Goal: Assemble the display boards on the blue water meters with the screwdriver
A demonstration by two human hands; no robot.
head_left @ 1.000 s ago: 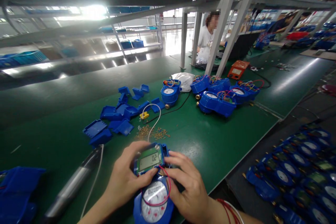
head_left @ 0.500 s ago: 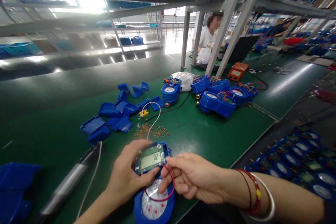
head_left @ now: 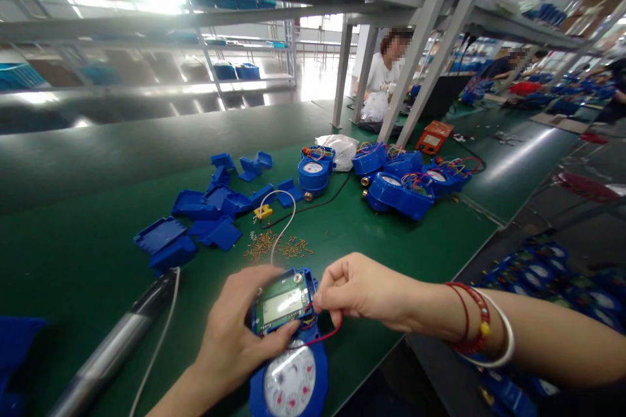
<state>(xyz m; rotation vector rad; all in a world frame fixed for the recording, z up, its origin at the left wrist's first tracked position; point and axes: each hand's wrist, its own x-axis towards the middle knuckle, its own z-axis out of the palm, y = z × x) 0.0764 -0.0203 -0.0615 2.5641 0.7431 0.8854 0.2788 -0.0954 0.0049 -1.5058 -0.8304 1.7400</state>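
Observation:
A blue water meter (head_left: 289,383) with a round white dial lies at the near edge of the green bench (head_left: 391,254). Its green display board (head_left: 283,303) sits on top. My left hand (head_left: 235,332) grips the board, thumb pressed on its lower edge. My right hand (head_left: 364,290) is closed in a pinch on the red wire (head_left: 325,337) at the board's right side. A white cable (head_left: 283,221) runs from the meter away across the bench.
A grey electric screwdriver (head_left: 115,345) lies at the left. Blue plastic covers (head_left: 205,208), a scatter of brass screws (head_left: 278,246) and more wired blue meters (head_left: 396,182) lie further out. Several meters fill a crate (head_left: 548,273) at the right. Another person (head_left: 386,71) sits behind the shelf posts.
My right hand has lifted off the dial and moved up to the board's right side, pulling the red wire loop out to the right. The left hand has kept its grip.

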